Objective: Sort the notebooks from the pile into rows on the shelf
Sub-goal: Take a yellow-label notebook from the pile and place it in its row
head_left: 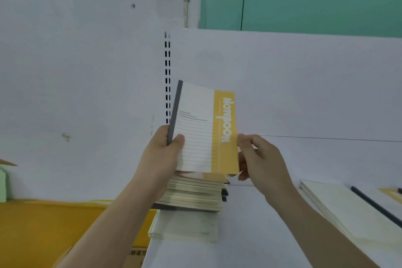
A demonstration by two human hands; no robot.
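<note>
A notebook (202, 128) with a white lined cover, a yellow band and a grey spine is held up above the pile (195, 193). My left hand (163, 154) grips its spine side, thumb on the cover. At the yellow edge my right hand (258, 156) pinches the notebook with thumb and fingers. The pile is a stack of several notebooks on the white shelf (250, 235), partly hidden by my left wrist. More notebooks (348, 209) lie flat at the right.
A white back panel with a slotted upright (167, 76) rises behind the shelf. To the left and lower stands a yellow surface (54, 228), with a cardboard box (134, 254) beneath. A pale green object (3, 183) sits at the far left edge.
</note>
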